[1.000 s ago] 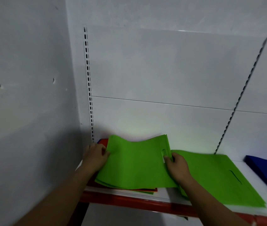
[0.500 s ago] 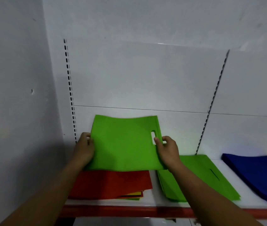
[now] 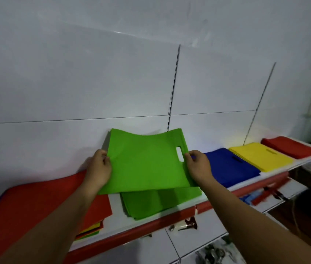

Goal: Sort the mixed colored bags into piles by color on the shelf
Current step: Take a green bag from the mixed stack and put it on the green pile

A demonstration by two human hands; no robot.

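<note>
A green bag [image 3: 145, 164] with an oval handle slot is held flat in the air over the green pile [image 3: 158, 203]. My left hand [image 3: 99, 169] grips its left edge and my right hand [image 3: 198, 166] pinches its right edge beside the slot. The mixed stack [image 3: 36, 202], red bag on top with yellow and green edges showing below, lies at the left of the shelf. To the right lie a blue pile [image 3: 228, 166], a yellow pile [image 3: 261, 156] and a red pile [image 3: 289, 147].
The white shelf [image 3: 116, 216] has a red front lip and a white back panel with slotted uprights. Lower shelves at the bottom right hold small packaged goods [image 3: 261, 195]. A strip of bare shelf shows between the mixed stack and the green pile.
Both hands have lifted the green bag off the mixed stack and carried it right, over the green pile. The view swung right, showing the yellow and red piles.
</note>
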